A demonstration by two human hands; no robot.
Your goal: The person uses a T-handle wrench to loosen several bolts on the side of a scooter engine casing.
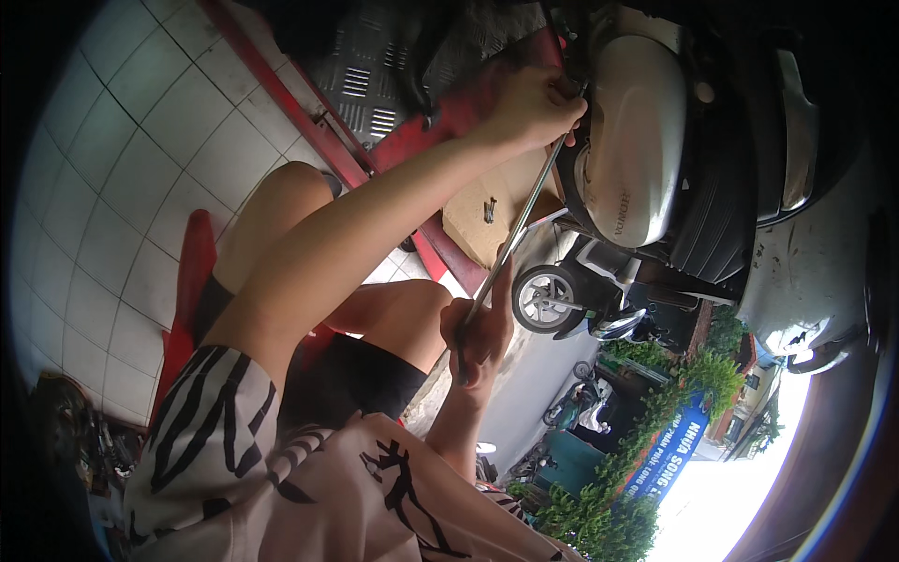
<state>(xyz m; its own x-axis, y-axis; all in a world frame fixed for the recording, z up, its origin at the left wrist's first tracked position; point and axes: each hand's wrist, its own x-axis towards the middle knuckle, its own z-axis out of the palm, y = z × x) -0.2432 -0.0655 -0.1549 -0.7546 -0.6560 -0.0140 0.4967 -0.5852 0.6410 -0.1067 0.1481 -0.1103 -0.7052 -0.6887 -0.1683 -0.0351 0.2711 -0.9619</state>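
My left hand [544, 109] pinches the upper part of a long, thin metal rod tool [527, 204], close beside the silver Honda-marked cover [635, 140] of a scooter. My right hand [479, 334] is closed around the tool's other, dark end, with one finger stretched along the shaft. Beyond the rod lies a piece of brown cardboard [467, 228] with small metal bolts [489, 210] on it. The rod's far tip is hard to make out in the shadow by the scooter.
A red metal frame [281, 91] and a dark treadplate [358, 81] stand by the scooter. A red plastic seat [189, 281] is beside my leg, on white floor tiles [126, 183]. Another scooter [548, 298] is parked outside. Dark, cluttered parts [98, 442] lie at the lower left.
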